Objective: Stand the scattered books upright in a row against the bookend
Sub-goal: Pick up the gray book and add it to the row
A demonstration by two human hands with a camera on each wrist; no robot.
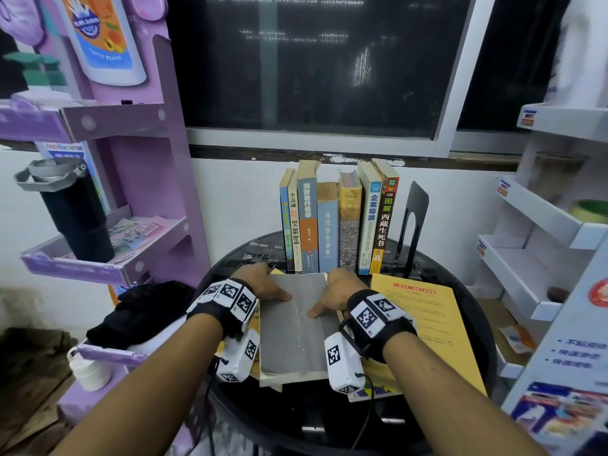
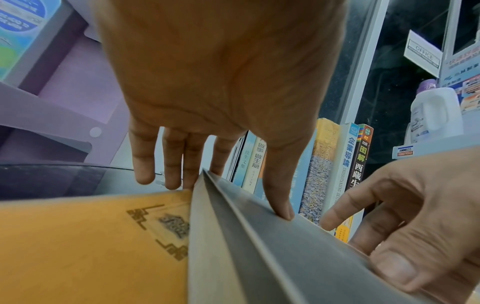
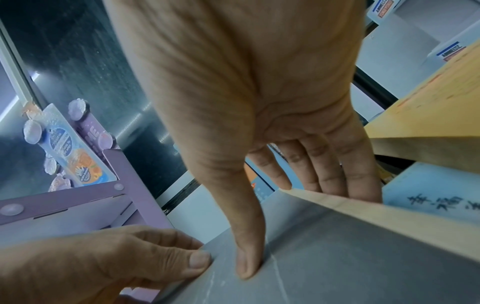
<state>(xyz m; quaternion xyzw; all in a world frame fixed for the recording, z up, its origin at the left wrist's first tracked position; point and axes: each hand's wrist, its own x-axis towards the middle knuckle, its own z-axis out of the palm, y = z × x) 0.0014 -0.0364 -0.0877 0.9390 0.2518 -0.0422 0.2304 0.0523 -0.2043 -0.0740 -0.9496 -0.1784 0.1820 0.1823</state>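
Observation:
A grey book (image 1: pixel 296 327) lies flat on other books at the front of the round black table (image 1: pixel 473 311). My left hand (image 1: pixel 276 284) grips its left edge, thumb on the cover and fingers down the side. My right hand (image 1: pixel 324 296) grips the right edge the same way, fingers over the yellowed page edge (image 3: pixel 376 218). Behind them several books (image 1: pixel 329 225) stand upright in a row, ending against the black metal bookend (image 1: pixel 413 222). An orange book (image 2: pixel 91 246) lies under the grey one on the left, and a pale blue book (image 3: pixel 428 195) on the right.
A large yellow book (image 1: pixel 424 317) lies flat right of the grey one, in front of the bookend. A purple display rack (image 1: pixel 138 159) with a black flask (image 1: pixel 75 218) stands close on the left. White shelves (image 1: pixel 539 225) stand on the right. A black cloth (image 1: pixel 144 311) lies at the left.

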